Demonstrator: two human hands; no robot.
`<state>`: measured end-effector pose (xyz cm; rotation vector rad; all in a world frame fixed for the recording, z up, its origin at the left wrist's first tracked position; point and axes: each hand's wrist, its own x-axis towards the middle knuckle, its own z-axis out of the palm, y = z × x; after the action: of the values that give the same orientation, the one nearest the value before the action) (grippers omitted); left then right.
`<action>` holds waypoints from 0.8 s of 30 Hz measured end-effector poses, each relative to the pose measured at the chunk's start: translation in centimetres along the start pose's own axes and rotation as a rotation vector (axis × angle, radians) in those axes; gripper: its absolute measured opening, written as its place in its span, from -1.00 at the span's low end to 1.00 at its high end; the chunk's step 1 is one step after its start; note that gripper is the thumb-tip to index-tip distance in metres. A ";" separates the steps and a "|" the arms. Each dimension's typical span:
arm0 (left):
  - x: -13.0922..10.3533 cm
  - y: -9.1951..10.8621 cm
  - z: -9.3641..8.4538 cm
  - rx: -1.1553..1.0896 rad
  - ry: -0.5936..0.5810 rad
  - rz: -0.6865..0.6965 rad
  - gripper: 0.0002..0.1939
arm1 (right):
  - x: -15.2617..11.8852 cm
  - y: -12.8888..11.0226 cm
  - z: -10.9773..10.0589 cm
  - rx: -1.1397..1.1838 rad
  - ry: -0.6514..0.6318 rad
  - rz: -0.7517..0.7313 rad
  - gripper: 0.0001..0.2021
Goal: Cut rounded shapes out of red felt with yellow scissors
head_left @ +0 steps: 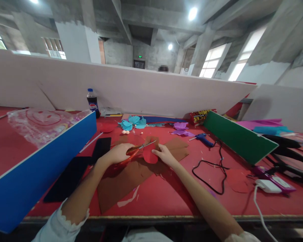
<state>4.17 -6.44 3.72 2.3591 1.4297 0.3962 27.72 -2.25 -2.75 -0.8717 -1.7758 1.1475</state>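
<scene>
My left hand (120,153) is closed round the orange handles of a pair of scissors (134,153), whose blades point right and stand apart. Between my right hand's (164,154) thumb and fingers is a rounded red paper piece (150,156), held upright near the blades. Whether the blades touch the paper I cannot tell. Brown paper (123,185) lies under both hands on the red table (166,198), with more brown paper (179,148) to the right.
Blue (65,151) and green (238,137) boards flank the work area. Behind are a cola bottle (93,104), blue paper flowers (133,122) and a purple flower (181,127). A glue gun (204,139) with black cord and a white plug (267,186) are at right; dark flat panels (68,178) at left.
</scene>
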 end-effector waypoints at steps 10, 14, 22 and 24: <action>-0.2 0.2 0.0 0.024 0.001 -0.054 -0.62 | 0.0 0.6 -0.4 0.026 -0.035 0.064 -0.77; -0.1 0.1 0.2 0.055 0.021 -0.045 -0.64 | 0.1 0.7 -0.5 0.049 -0.016 0.070 -0.75; -0.2 0.2 0.2 0.014 0.011 -0.027 -0.61 | -0.2 -0.2 -0.6 0.026 -0.032 0.081 -0.76; -0.3 0.6 0.1 -0.009 0.000 -0.041 -0.61 | -0.2 -0.3 -0.7 0.011 -0.033 0.085 -0.76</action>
<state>4.56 -6.95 3.86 2.3185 1.4709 0.3906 28.38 -2.26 -2.36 -0.9340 -1.7720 1.2321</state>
